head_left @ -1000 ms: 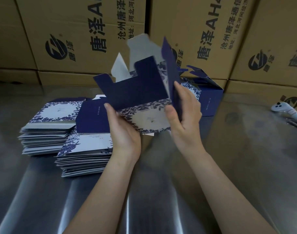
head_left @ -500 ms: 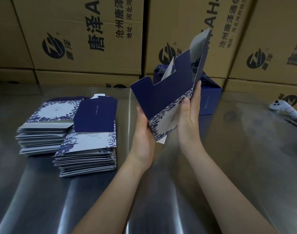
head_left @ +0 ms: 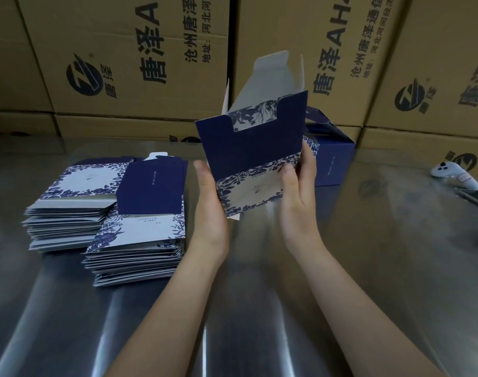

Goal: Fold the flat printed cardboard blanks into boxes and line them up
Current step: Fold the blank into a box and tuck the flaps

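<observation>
Blank (head_left: pixel 255 156), half-opened, is held mid-frame above the surface (head_left: pixel 368 268): left hand (head_left: pixel 210 205) grasps its left edge, right hand (head_left: pixel 297 186) pinches its right. Squeezing both edges inward evenly should square the sleeve without creasing.

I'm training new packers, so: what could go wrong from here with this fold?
The half-folded box is held in mid-air by the left hand and right hand at its lower part only. A white tab pokes out underneath, so the bottom may not be locked and could spring open. The nearer stack of blanks is fanned unevenly beside the left forearm; a nudge might slide it.
</observation>
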Demonstrator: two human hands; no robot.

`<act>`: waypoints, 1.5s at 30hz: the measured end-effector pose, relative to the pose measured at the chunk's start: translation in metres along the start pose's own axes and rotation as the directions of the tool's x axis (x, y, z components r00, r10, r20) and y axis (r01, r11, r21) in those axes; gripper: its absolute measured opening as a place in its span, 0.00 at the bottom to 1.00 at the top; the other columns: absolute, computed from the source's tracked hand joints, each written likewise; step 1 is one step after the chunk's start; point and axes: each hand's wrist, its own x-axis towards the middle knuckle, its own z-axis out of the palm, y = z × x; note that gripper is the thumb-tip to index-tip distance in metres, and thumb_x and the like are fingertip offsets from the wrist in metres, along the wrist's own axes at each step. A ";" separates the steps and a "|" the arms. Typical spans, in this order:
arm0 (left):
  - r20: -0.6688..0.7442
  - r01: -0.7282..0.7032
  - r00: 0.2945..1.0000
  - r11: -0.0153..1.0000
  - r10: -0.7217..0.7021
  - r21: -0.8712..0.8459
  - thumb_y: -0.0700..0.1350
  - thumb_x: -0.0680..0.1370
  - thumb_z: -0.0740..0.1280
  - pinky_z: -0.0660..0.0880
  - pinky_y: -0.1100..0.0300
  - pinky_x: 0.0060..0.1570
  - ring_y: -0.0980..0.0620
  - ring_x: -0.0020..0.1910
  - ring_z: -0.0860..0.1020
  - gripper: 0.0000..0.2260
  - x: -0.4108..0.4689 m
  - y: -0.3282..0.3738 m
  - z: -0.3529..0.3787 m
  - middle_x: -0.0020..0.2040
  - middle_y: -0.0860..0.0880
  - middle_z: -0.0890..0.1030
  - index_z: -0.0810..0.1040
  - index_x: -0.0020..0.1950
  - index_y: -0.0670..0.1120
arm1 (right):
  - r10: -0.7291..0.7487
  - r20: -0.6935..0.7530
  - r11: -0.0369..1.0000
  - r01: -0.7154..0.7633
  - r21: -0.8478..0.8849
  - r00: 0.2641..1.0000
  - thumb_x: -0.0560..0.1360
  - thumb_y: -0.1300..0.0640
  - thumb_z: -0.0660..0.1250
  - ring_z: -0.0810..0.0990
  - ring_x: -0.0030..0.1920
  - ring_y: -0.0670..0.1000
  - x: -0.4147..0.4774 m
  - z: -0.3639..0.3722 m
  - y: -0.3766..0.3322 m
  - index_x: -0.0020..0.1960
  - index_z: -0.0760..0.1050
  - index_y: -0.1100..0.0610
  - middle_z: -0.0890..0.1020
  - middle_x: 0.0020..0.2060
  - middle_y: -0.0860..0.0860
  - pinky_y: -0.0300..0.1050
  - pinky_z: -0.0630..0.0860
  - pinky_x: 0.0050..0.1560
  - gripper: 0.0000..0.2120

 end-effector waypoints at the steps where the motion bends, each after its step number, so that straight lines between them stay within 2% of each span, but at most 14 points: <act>1: -0.021 0.011 1.000 0.999 -0.010 0.042 0.67 0.78 0.45 0.75 0.71 0.50 0.66 0.57 0.79 0.23 0.002 0.000 -0.002 0.55 0.65 0.82 0.81 0.49 0.71 | -0.007 0.007 1.000 0.007 0.017 1.000 0.81 0.55 0.54 0.66 0.70 0.38 0.000 0.000 0.001 0.74 0.58 0.48 0.69 0.68 0.35 0.39 0.64 0.72 0.22; 3: -0.054 0.020 0.998 0.996 -0.016 0.089 0.68 0.77 0.46 0.75 0.73 0.49 0.66 0.57 0.79 0.23 0.005 0.001 -0.006 0.55 0.65 0.82 0.81 0.51 0.70 | -0.018 0.012 0.999 0.017 0.039 1.000 0.81 0.57 0.55 0.69 0.67 0.39 -0.001 -0.001 0.002 0.71 0.61 0.46 0.72 0.64 0.34 0.36 0.67 0.68 0.20; 6: -0.100 0.040 0.995 0.988 -0.026 0.146 0.70 0.75 0.47 0.73 0.66 0.60 0.63 0.62 0.77 0.25 0.007 0.002 -0.010 0.60 0.63 0.80 0.76 0.60 0.64 | -0.025 -0.008 0.997 0.025 0.070 1.000 0.80 0.57 0.55 0.73 0.64 0.43 -0.001 -0.002 0.003 0.69 0.65 0.50 0.75 0.61 0.38 0.41 0.70 0.66 0.17; 10: -0.140 0.035 0.990 0.982 -0.008 0.188 0.73 0.71 0.48 0.72 0.67 0.59 0.63 0.61 0.77 0.30 0.006 0.006 -0.012 0.60 0.61 0.81 0.74 0.64 0.61 | -0.023 -0.044 0.997 0.026 0.073 0.999 0.81 0.53 0.56 0.76 0.60 0.45 -0.001 -0.004 0.002 0.66 0.70 0.58 0.78 0.57 0.44 0.37 0.71 0.60 0.17; 13: -0.164 0.006 0.986 0.977 0.030 0.212 0.72 0.73 0.48 0.70 0.60 0.66 0.62 0.63 0.76 0.33 0.008 0.008 -0.014 0.63 0.59 0.79 0.73 0.70 0.57 | 0.002 -0.060 0.999 0.001 0.039 0.998 0.80 0.49 0.57 0.76 0.52 0.41 0.000 -0.004 0.002 0.62 0.73 0.57 0.79 0.49 0.38 0.33 0.71 0.54 0.17; 17: -0.145 0.006 0.989 0.990 0.014 0.141 0.68 0.77 0.48 0.73 0.63 0.59 0.62 0.61 0.78 0.23 0.009 0.010 -0.015 0.59 0.61 0.82 0.79 0.58 0.65 | 0.068 -0.087 0.996 -0.063 0.061 0.994 0.78 0.48 0.59 0.73 0.42 0.36 0.001 -0.005 0.002 0.56 0.73 0.52 0.76 0.39 0.34 0.35 0.71 0.48 0.12; 20: -0.114 -0.004 0.993 0.995 0.015 0.095 0.67 0.77 0.50 0.75 0.67 0.54 0.62 0.60 0.78 0.20 0.009 0.009 -0.016 0.58 0.61 0.82 0.81 0.53 0.67 | 0.096 -0.093 0.993 -0.088 0.083 0.991 0.76 0.47 0.61 0.74 0.42 0.37 0.001 -0.004 -0.002 0.57 0.73 0.48 0.77 0.40 0.34 0.35 0.72 0.47 0.11; 22: -0.105 -0.004 0.994 0.998 0.011 0.068 0.69 0.76 0.53 0.74 0.63 0.58 0.60 0.62 0.78 0.21 0.009 0.008 -0.018 0.60 0.59 0.81 0.79 0.58 0.63 | 0.091 -0.083 0.993 -0.084 0.081 0.992 0.76 0.47 0.61 0.76 0.48 0.39 0.001 -0.004 -0.005 0.60 0.72 0.48 0.78 0.49 0.38 0.39 0.74 0.52 0.14; 25: -0.076 -0.025 0.997 0.998 0.030 0.065 0.70 0.73 0.57 0.71 0.54 0.66 0.56 0.64 0.77 0.29 0.010 0.008 -0.021 0.64 0.55 0.80 0.74 0.67 0.56 | 0.078 -0.066 0.994 -0.073 0.081 0.995 0.78 0.49 0.60 0.77 0.62 0.46 0.000 -0.004 -0.010 0.66 0.69 0.50 0.77 0.62 0.48 0.49 0.74 0.64 0.17; 27: -0.064 -0.026 0.997 0.996 0.031 0.086 0.70 0.72 0.58 0.71 0.50 0.67 0.54 0.64 0.77 0.32 0.010 0.009 -0.021 0.64 0.52 0.80 0.73 0.69 0.52 | 0.093 -0.058 0.993 -0.089 0.081 0.994 0.78 0.49 0.60 0.76 0.64 0.47 -0.001 -0.004 -0.012 0.67 0.69 0.50 0.77 0.63 0.48 0.51 0.74 0.66 0.18; 31: -0.076 -0.013 0.997 0.990 0.024 0.139 0.70 0.72 0.60 0.71 0.47 0.68 0.54 0.63 0.78 0.32 0.009 0.009 -0.022 0.63 0.53 0.80 0.73 0.69 0.52 | 0.117 -0.044 0.991 -0.114 0.068 0.992 0.82 0.53 0.59 0.76 0.64 0.47 -0.002 -0.006 -0.012 0.71 0.67 0.52 0.77 0.64 0.50 0.55 0.74 0.66 0.17; 35: -0.113 -0.015 0.993 0.984 0.036 0.179 0.68 0.72 0.60 0.74 0.53 0.64 0.56 0.61 0.78 0.32 0.009 0.009 -0.022 0.62 0.54 0.81 0.72 0.69 0.51 | 0.099 -0.030 0.993 -0.097 0.073 0.995 0.83 0.56 0.57 0.78 0.62 0.47 -0.003 -0.004 -0.014 0.71 0.67 0.52 0.78 0.62 0.48 0.52 0.75 0.64 0.17; 39: -0.133 -0.013 0.990 0.976 0.043 0.218 0.63 0.76 0.61 0.77 0.65 0.55 0.59 0.60 0.78 0.28 0.009 0.011 -0.023 0.63 0.54 0.80 0.71 0.71 0.49 | 0.084 -0.024 0.994 -0.083 0.066 0.996 0.80 0.53 0.56 0.77 0.62 0.45 -0.003 -0.003 -0.014 0.67 0.67 0.44 0.78 0.62 0.46 0.48 0.76 0.63 0.16; 45: -0.150 -0.021 0.987 0.963 0.063 0.268 0.54 0.82 0.61 0.74 0.74 0.48 0.65 0.57 0.78 0.20 0.007 0.020 -0.024 0.62 0.56 0.78 0.68 0.73 0.50 | 0.085 -0.020 0.995 -0.084 0.049 0.996 0.79 0.52 0.54 0.77 0.61 0.41 -0.003 -0.002 -0.011 0.61 0.68 0.34 0.78 0.59 0.36 0.37 0.75 0.60 0.16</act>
